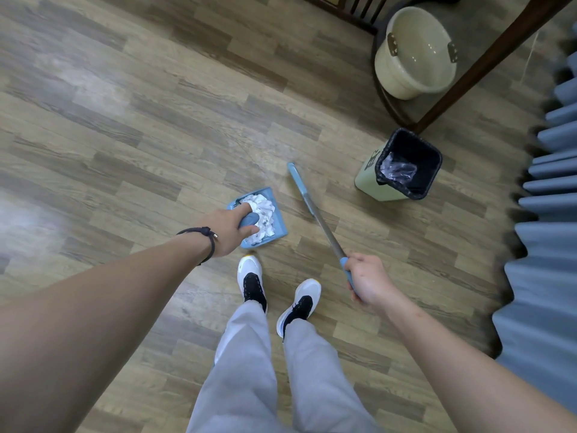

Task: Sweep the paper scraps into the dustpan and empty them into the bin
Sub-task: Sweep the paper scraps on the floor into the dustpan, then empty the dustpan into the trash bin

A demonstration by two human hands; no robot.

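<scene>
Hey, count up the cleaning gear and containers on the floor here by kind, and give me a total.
Dustpan, with paper scraps, held by the left hand: 1
Broom, held by the right hand: 1
Lined bin: 1
Cream bucket: 1
Total: 4

Almost no writing can be seen here. The only marking is on the pale green side of the bin (373, 179), just under the rim with the black bag: a dark printed sign or character. It is seen at a steep angle and it is too small and blurred to read. No other label, brand or number is visible.
</scene>
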